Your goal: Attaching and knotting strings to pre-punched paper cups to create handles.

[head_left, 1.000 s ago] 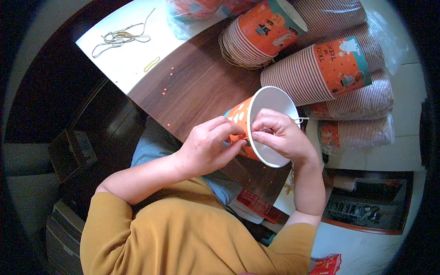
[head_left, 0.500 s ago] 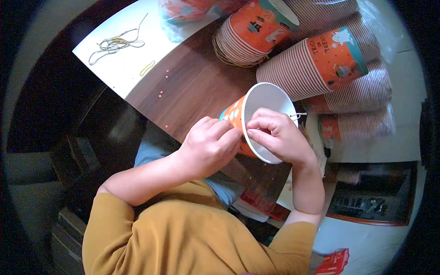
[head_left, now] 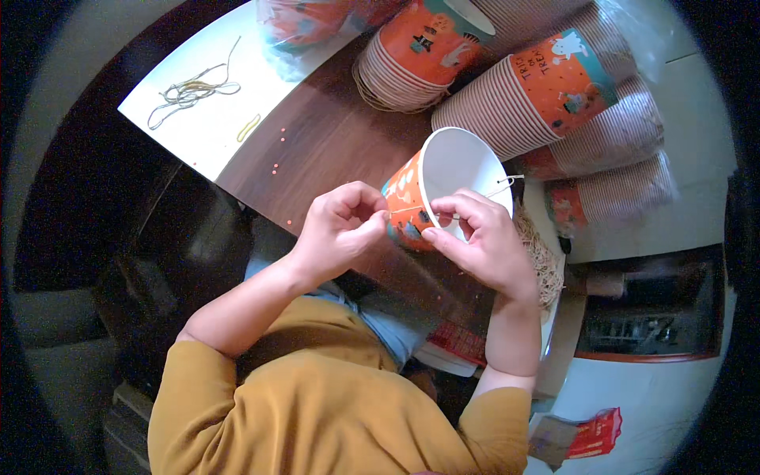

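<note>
An orange paper bucket (head_left: 405, 184) with a white inside and white rim is tilted over the brown table, its mouth toward the upper right. My right hand (head_left: 489, 245) pinches the near rim, thumb outside and the other fingers inside. My left hand (head_left: 336, 233) is closed at the bucket's left side, thumb against forefinger. A thin pale cord (head_left: 408, 210) runs from its fingertips across the outer wall to the rim by my right thumb. On the far right rim another short piece of cord (head_left: 511, 180) sticks out.
Behind the bucket lie a stack of matching buckets (head_left: 495, 107) and a second stack (head_left: 400, 67); wrapped stacks (head_left: 609, 138) stand farther right. A heap of pale cords (head_left: 542, 265) lies beside my right wrist. Loose cord (head_left: 190, 93) and a yellow band (head_left: 248, 127) rest on the white surface.
My left hand has drawn back from the bucket's wall, and the cord across it now shows. My right hand still pinches the rim. The whole view has shifted slightly.
</note>
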{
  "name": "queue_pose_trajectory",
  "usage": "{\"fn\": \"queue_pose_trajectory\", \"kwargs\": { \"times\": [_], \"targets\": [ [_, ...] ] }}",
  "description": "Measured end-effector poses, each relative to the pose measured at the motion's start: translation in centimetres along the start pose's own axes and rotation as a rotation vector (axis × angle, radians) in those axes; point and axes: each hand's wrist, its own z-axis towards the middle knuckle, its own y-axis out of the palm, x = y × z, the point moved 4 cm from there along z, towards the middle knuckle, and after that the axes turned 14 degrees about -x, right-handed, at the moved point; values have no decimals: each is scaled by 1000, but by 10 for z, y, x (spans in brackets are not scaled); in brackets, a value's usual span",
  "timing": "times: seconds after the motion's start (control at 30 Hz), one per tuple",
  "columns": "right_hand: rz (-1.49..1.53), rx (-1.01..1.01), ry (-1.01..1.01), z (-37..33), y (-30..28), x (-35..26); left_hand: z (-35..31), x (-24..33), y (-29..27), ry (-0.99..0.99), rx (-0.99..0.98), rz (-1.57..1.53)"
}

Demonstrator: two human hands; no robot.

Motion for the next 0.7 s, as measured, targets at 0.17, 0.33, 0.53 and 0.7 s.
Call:
{"fn": "queue_pose_trajectory", "kwargs": {
  "times": [0.17,0.33,0.53,0.7],
  "targets": [
    [76,58,-7,-2,4,5,-2,5,-6,-56,-78,-200],
    [106,98,-113,-2,5,14,7,16,-8,-108,-38,-90],
    [107,76,-187,-4,1,26,18,55,4,185,-49,683],
    [90,53,-198,-4,-2,29,11,51,10,91,-81,866]
  ]
}}
